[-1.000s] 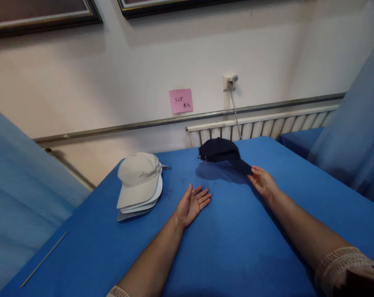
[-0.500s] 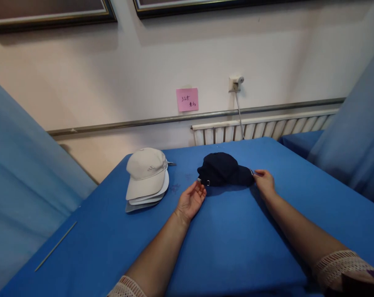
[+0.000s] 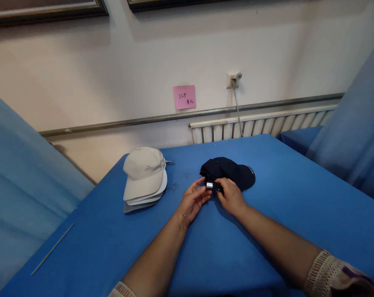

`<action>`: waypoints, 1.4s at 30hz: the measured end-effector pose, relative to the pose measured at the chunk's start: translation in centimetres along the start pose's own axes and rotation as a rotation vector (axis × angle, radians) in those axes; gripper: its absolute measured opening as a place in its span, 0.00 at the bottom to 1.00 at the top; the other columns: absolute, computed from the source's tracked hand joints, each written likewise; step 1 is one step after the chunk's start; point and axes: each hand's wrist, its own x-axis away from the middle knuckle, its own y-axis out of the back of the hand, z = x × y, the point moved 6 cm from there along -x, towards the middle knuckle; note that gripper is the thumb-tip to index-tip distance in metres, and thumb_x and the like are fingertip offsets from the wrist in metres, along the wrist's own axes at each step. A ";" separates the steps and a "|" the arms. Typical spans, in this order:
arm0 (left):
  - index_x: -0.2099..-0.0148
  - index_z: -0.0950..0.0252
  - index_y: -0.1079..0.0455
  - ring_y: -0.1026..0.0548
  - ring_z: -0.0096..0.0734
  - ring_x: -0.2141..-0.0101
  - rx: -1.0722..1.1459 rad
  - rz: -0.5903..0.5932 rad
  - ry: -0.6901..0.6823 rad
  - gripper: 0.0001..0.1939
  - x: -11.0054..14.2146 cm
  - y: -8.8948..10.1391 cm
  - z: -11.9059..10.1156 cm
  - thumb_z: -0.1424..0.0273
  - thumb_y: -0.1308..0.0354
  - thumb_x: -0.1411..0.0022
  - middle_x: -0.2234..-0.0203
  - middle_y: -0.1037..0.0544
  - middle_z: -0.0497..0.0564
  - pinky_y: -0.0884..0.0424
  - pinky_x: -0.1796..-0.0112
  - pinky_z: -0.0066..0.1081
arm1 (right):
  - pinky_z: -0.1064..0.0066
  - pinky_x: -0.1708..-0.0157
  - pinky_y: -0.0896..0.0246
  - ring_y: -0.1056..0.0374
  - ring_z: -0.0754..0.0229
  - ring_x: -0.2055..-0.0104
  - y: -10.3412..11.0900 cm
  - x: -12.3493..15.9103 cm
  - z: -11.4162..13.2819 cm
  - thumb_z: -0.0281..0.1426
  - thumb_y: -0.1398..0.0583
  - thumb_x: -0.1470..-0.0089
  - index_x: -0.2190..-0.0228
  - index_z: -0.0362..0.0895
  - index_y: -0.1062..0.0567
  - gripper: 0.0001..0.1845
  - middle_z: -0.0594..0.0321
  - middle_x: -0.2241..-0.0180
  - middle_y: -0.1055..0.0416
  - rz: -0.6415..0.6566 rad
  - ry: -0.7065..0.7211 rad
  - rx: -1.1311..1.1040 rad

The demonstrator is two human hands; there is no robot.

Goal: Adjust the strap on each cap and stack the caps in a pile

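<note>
A dark navy cap [image 3: 228, 172] lies on the blue table [image 3: 267, 231], its brim pointing right. Both my hands meet at its near back edge, where a small silver strap buckle [image 3: 209, 185] shows. My left hand [image 3: 193, 200] pinches at the strap by the buckle from the left. My right hand [image 3: 231, 196] has its fingers closed on the strap from the right. To the left stands a stack of beige, white and grey caps [image 3: 144, 177].
A thin grey rod [image 3: 52, 248] lies near the table's left edge. Behind the table are a radiator [image 3: 261, 126], a wall socket with a cord [image 3: 233, 80] and a pink note [image 3: 184, 97]. Blue cloth hangs at both sides.
The navy cap came down onto the table closer to me. My right hand left the brim and moved left to the back strap; my left hand rose and closed on the strap.
</note>
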 end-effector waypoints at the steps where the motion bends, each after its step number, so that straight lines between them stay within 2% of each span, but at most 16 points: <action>1: 0.44 0.64 0.34 0.23 0.27 0.68 -0.113 -0.036 -0.043 0.26 -0.2 0.2 0.0 0.71 0.34 0.45 0.67 0.22 0.50 0.28 0.63 0.29 | 0.58 0.57 0.38 0.33 0.51 0.58 0.0 0.1 -0.6 0.21 0.45 0.50 0.58 0.44 0.30 0.17 0.56 0.62 0.27 0.015 -0.013 0.009; 4: 0.46 0.63 0.31 0.25 0.29 0.67 -0.506 -0.198 -0.286 0.24 -0.1 0.5 -1.1 0.67 0.35 0.44 0.65 0.24 0.51 0.28 0.63 0.31 | 0.60 0.57 0.39 0.34 0.52 0.58 0.2 0.2 -1.2 0.21 0.45 0.51 0.59 0.44 0.30 0.16 0.57 0.63 0.28 0.027 -0.031 0.036; 7: 0.48 0.61 0.29 0.28 0.39 0.52 -0.905 -0.330 -0.598 0.19 1.3 -0.4 -3.0 0.67 0.38 0.42 0.50 0.29 0.56 0.29 0.54 0.38 | 0.60 0.56 0.41 0.35 0.52 0.58 0.3 0.3 -0.7 0.20 0.45 0.51 0.59 0.44 0.30 0.17 0.57 0.62 0.28 0.034 -0.032 0.057; 9: 0.51 0.60 0.28 0.33 0.42 0.46 -1.124 -0.301 -0.753 0.14 2.3 -1.8 -3.7 0.68 0.40 0.40 0.45 0.33 0.55 0.34 0.47 0.44 | 0.60 0.57 0.42 0.35 0.52 0.58 0.2 0.5 -0.3 0.20 0.45 0.52 0.59 0.44 0.31 0.17 0.57 0.62 0.28 0.055 -0.023 0.062; 11: 0.54 0.60 0.27 0.35 0.42 0.44 -1.272 -0.181 -0.805 0.10 2.8 -3.1 -3.5 0.68 0.41 0.39 0.46 0.32 0.55 0.39 0.44 0.47 | 0.60 0.57 0.42 0.36 0.52 0.58 0.0 0.6 0.0 0.20 0.44 0.52 0.58 0.44 0.31 0.17 0.57 0.61 0.29 0.082 -0.004 0.065; 13: 0.55 0.60 0.26 0.35 0.44 0.45 -1.330 -0.068 -0.770 0.09 2.8 -3.8 -2.8 0.68 0.40 0.40 0.48 0.30 0.55 0.39 0.44 0.48 | 0.60 0.58 0.42 0.36 0.52 0.59 -0.2 0.7 0.2 0.21 0.44 0.51 0.58 0.44 0.31 0.17 0.56 0.61 0.29 0.109 0.015 0.066; 16: 0.57 0.61 0.26 0.34 0.46 0.46 -1.254 -0.029 -0.671 0.09 2.4 -3.6 -2.1 0.69 0.38 0.42 0.50 0.29 0.56 0.39 0.45 0.49 | 0.60 0.58 0.42 0.36 0.52 0.59 -0.2 0.7 0.3 0.22 0.43 0.51 0.58 0.44 0.31 0.16 0.56 0.60 0.29 0.124 0.028 0.055; 19: 0.65 0.61 0.25 0.34 0.48 0.47 -1.073 -0.038 -0.566 0.03 1.9 -2.9 -2.0 0.70 0.36 0.45 0.53 0.27 0.56 0.42 0.44 0.47 | 0.60 0.58 0.42 0.36 0.52 0.59 -0.2 0.7 0.3 0.23 0.43 0.49 0.58 0.44 0.30 0.15 0.55 0.61 0.28 0.127 0.029 0.028; 22: 0.71 0.61 0.26 0.35 0.48 0.46 -0.895 -0.008 -0.458 0.03 1.5 -2.5 -1.8 0.71 0.34 0.48 0.53 0.27 0.56 0.45 0.43 0.45 | 0.60 0.58 0.40 0.35 0.52 0.59 -0.3 0.7 0.0 0.23 0.44 0.48 0.59 0.44 0.30 0.13 0.56 0.62 0.28 0.111 -0.002 -0.058; 25: 0.72 0.63 0.26 0.35 0.46 0.45 -0.673 0.004 -0.336 0.04 1.1 -2.1 -1.3 0.71 0.33 0.49 0.52 0.28 0.57 0.44 0.43 0.41 | 0.62 0.59 0.38 0.33 0.54 0.59 -0.4 0.8 -0.8 0.22 0.45 0.50 0.61 0.45 0.29 0.14 0.58 0.63 0.27 0.070 -0.076 -0.181; 29: 0.71 0.65 0.28 0.31 0.41 0.49 -0.380 -0.011 -0.200 0.08 0.8 -1.5 -0.8 0.69 0.32 0.49 0.50 0.27 0.57 0.39 0.49 0.35 | 0.64 0.59 0.37 0.31 0.56 0.61 -0.6 0.9 -1.9 0.23 0.45 0.50 0.63 0.45 0.28 0.13 0.60 0.63 0.26 0.037 -0.190 -0.262; 36: 0.71 0.66 0.29 0.28 0.31 0.58 -0.242 -0.103 -0.192 0.10 0.2 -0.2 -0.9 0.66 0.34 0.46 0.50 0.26 0.56 0.35 0.57 0.29 | 0.66 0.61 0.37 0.31 0.58 0.64 -0.5 0.9 -2.2 0.27 0.46 0.49 0.65 0.45 0.26 0.10 0.62 0.66 0.26 0.036 -0.258 -0.336; 38: 0.71 0.66 0.29 0.28 0.29 0.62 -0.284 -0.152 -0.238 0.09 0.1 0.1 -1.2 0.66 0.34 0.47 0.55 0.24 0.55 0.35 0.59 0.27 | 0.67 0.61 0.37 0.31 0.58 0.64 -0.5 0.9 -2.3 0.28 0.46 0.48 0.65 0.45 0.26 0.10 0.62 0.66 0.26 0.034 -0.270 -0.347; 40: 0.70 0.66 0.29 0.29 0.28 0.66 -0.397 -0.179 -0.287 0.09 0.1 0.2 -1.4 0.67 0.34 0.47 0.64 0.23 0.52 0.35 0.62 0.27 | 0.67 0.62 0.37 0.31 0.58 0.64 -0.4 0.9 -2.4 0.29 0.46 0.47 0.66 0.45 0.26 0.09 0.63 0.67 0.26 0.022 -0.291 -0.368; 42: 0.68 0.66 0.28 0.30 0.27 0.70 -0.545 -0.141 -0.309 0.07 0.2 -0.3 -1.4 0.67 0.35 0.47 0.71 0.25 0.49 0.35 0.64 0.27 | 0.67 0.63 0.37 0.31 0.58 0.65 -0.3 0.8 -2.5 0.31 0.45 0.46 0.65 0.45 0.26 0.09 0.63 0.68 0.26 0.007 -0.310 -0.393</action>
